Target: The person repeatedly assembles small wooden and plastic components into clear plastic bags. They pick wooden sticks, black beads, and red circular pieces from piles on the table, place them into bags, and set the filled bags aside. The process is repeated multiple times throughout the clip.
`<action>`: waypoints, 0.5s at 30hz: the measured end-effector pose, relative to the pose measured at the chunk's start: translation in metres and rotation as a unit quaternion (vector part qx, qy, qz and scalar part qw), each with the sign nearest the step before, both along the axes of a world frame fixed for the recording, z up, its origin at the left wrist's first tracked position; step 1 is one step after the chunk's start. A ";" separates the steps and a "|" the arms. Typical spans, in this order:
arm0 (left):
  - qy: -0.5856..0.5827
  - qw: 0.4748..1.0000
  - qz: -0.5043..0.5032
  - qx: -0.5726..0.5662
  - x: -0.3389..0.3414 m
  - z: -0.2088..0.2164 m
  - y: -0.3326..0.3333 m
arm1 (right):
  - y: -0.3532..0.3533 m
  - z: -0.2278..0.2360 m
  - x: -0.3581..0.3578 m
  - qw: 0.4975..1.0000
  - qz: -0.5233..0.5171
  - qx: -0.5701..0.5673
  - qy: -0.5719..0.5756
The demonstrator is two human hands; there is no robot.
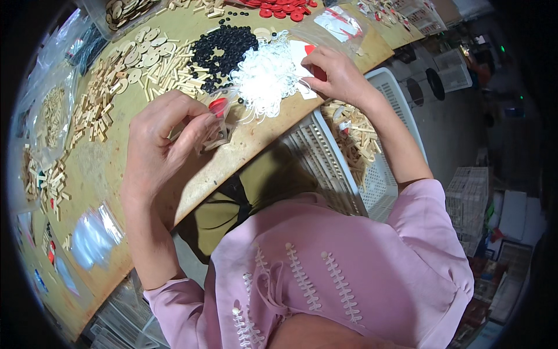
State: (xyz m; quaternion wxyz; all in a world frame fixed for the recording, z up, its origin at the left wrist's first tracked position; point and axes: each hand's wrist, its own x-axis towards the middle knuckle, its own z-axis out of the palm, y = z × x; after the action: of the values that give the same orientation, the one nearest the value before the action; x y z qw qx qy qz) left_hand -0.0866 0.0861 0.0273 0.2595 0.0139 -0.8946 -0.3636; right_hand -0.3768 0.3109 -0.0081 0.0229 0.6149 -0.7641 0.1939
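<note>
My left hand [165, 136] is closed in a pinch above the table's near edge, gripping a small clear plastic bag [228, 119]. A red disc [218, 107] shows at the bag's mouth, and pale wooden pieces [216, 138] lie lower in it. Farther right, my right hand [340, 75] has its thumb and fingers closed at the edge of a white card [298, 53] with red on it. The fingers partly cover the card. Just left of that card lies a tangled heap of white elastic loops [264, 78].
Black rings [224, 49], wooden sticks [168, 70], wooden discs [145, 49] and red discs [282, 8] are heaped on the table [110, 174]. A pale basket [401, 107] holding wooden pieces stands below the table's edge. Flat clear bags [96, 238] lie at left.
</note>
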 end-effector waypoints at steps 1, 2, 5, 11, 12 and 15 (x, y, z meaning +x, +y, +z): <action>0.001 1.000 0.000 -0.003 0.000 0.000 0.000 | 0.000 -0.001 0.001 0.999 0.019 -0.022 0.037; 0.001 1.000 0.000 -0.007 0.000 0.001 0.000 | 0.000 -0.002 0.002 0.999 0.019 -0.020 0.039; 0.007 1.000 0.000 -0.017 0.001 0.001 0.000 | -0.003 -0.003 0.004 0.997 0.022 -0.009 0.074; 0.022 0.999 -0.007 -0.024 -0.001 -0.003 -0.003 | -0.009 -0.006 0.013 0.979 0.026 0.015 0.200; 0.025 0.999 -0.006 -0.027 0.000 -0.003 -0.003 | -0.008 -0.007 0.013 0.976 0.029 0.021 0.216; 0.035 0.999 -0.006 -0.035 0.000 -0.006 -0.005 | -0.009 -0.006 0.016 0.973 0.033 0.011 0.227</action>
State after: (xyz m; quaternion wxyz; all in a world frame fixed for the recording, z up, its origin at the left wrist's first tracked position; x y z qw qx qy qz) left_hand -0.0866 0.0810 0.0211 0.2888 -0.0129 -0.8972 -0.3338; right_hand -0.3604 0.3021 -0.0136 0.1825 0.6680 -0.7203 0.0409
